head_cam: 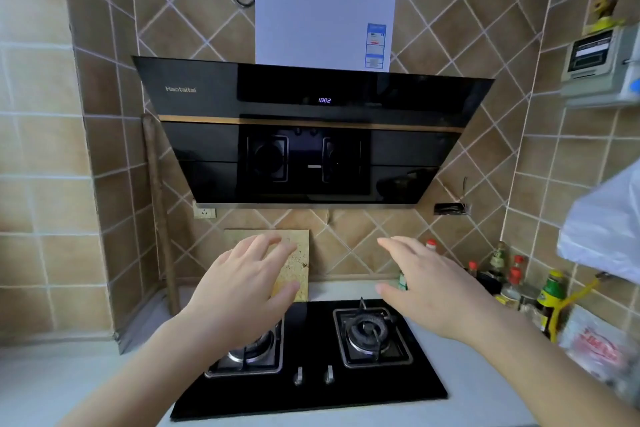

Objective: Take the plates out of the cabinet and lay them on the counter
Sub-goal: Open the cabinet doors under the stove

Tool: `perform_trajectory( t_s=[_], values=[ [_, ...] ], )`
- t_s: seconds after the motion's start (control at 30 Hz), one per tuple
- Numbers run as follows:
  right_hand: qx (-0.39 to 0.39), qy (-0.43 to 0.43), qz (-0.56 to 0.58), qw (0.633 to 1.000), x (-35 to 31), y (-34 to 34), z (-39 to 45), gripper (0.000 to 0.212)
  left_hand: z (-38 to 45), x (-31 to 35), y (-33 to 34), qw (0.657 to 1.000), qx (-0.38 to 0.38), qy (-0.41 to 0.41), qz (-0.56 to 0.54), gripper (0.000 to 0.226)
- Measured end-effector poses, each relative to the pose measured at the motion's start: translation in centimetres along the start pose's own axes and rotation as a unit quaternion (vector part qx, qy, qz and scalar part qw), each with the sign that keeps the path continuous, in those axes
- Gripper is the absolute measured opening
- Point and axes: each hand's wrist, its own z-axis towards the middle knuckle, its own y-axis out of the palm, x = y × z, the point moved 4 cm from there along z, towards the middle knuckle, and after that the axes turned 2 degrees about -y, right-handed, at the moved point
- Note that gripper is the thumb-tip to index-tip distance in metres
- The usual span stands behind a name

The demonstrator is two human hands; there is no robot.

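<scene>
My left hand (242, 284) and my right hand (433, 291) are both raised in front of me over the black gas hob (308, 392), fingers spread and relaxed, holding nothing. No plate and no cabinet appear in the head view. The pale counter (52, 378) runs along the bottom, on both sides of the hob.
A black range hood (311, 135) hangs over the hob at head height. A yellowish board (301, 253) leans on the tiled wall behind the left burner. Sauce bottles (550, 291) and plastic bags (595, 347) crowd the right side of the counter. A rolling pin (159, 211) stands at the left corner.
</scene>
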Motion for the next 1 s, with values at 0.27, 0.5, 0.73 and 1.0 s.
perform_trajectory(
  t_s=[0.27,0.5,0.73,1.0],
  values=[
    [-0.021,-0.012,0.0,1.0,2.1,1.6,3.0,0.07,2.4,0.0,2.8,1.0,-0.003,-0.017,-0.004,0.06],
    [-0.036,-0.036,0.005,0.999,5.1,3.9,5.5,0.068,4.4,0.1,6.6,0.999,0.011,-0.04,-0.001,0.059],
    [-0.018,-0.028,0.019,0.999,9.0,11.9,4.3,0.067,3.2,0.8,15.1,0.999,0.0,-0.032,0.004,0.058],
    [-0.018,-0.022,0.033,0.999,12.5,25.0,2.2,0.066,-1.3,1.0,28.5,0.999,-0.025,-0.037,-0.016,0.058]
  ],
)
